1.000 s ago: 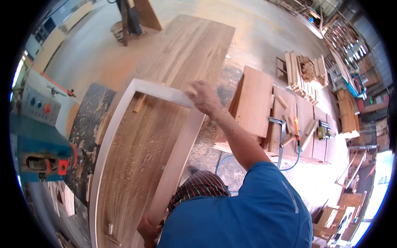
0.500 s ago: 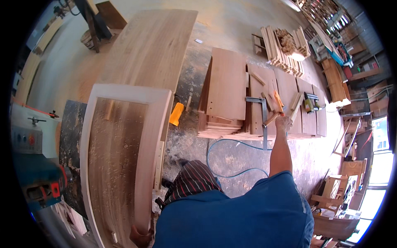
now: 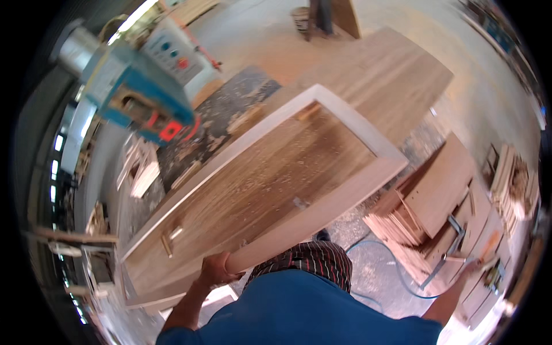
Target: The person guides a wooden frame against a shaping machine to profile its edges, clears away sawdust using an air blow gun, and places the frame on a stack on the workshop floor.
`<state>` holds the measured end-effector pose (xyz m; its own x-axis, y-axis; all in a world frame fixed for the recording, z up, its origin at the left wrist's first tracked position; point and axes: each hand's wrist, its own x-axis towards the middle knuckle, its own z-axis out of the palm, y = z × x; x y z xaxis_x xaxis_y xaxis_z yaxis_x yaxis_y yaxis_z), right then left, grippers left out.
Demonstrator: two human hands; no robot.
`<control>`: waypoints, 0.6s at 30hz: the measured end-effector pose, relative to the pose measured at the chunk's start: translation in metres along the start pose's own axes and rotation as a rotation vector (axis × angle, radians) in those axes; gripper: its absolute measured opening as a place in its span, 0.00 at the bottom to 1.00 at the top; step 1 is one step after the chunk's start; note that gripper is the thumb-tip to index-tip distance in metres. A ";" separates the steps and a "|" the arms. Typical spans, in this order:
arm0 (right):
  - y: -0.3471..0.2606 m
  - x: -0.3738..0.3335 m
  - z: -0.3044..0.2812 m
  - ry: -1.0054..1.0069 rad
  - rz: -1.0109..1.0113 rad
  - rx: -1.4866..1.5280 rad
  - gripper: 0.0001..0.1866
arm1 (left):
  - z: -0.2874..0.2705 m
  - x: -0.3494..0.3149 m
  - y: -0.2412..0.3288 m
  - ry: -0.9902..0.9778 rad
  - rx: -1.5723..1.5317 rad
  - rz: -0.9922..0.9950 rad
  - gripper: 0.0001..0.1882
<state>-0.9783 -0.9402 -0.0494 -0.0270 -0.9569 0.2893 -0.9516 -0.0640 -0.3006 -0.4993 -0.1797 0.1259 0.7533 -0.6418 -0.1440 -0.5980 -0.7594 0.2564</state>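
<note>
A wooden door frame (image 3: pixel 322 215) with a pale border lies across the work surface before me, wood shavings strewn over the darker board inside it. My left hand (image 3: pixel 216 269) is closed around its near edge. Stretched out to the right, my right hand (image 3: pixel 472 268) is over the stack of flat wooden panels (image 3: pixel 440 192), beside a blurred orange object (image 3: pixel 492 240). Its fingers are smeared, so whether it holds anything cannot be made out. A metal bar clamp (image 3: pixel 457 225) rests on the panels near that hand. Small wood pieces (image 3: pixel 167 244) lie inside the frame.
A teal machine (image 3: pixel 146 98) with a red part stands at the left by a dark, dusty table (image 3: pixel 236 103). A large wooden board (image 3: pixel 379 80) extends beyond the frame. A blue hose (image 3: pixel 397 270) curves over the floor. Stacked slats (image 3: pixel 506 178) stand far right.
My view has swung left, so the frame and machine now sit more centrally and the panel stack lies at the right. My left hand now shows clearly on the frame's edge; my right arm remains outstretched.
</note>
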 end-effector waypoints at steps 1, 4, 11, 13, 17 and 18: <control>-0.005 0.007 -0.017 0.032 -0.017 0.072 0.28 | -0.005 -0.004 0.008 0.030 -0.024 0.013 0.30; -0.032 0.006 -0.082 0.091 -0.084 0.237 0.28 | -0.020 -0.010 0.021 0.083 -0.073 0.028 0.31; -0.172 -0.119 -0.130 -0.675 -0.258 1.093 0.22 | -0.049 -0.046 0.021 0.086 -0.158 0.032 0.29; -0.223 -0.174 -0.121 -0.868 -0.221 0.995 0.22 | -0.054 -0.057 0.019 0.077 -0.142 0.051 0.29; -0.295 -0.283 -0.132 -1.008 -0.368 1.061 0.16 | -0.063 -0.072 0.017 0.117 -0.235 0.044 0.27; -0.305 -0.303 -0.140 -1.096 -0.403 1.012 0.11 | -0.067 -0.075 0.017 0.134 -0.259 0.036 0.26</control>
<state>-0.7227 -0.5910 0.0822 0.8329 -0.5326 -0.1503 -0.2297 -0.0857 -0.9695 -0.5480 -0.1377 0.2050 0.7725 -0.6350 -0.0075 -0.5481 -0.6726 0.4972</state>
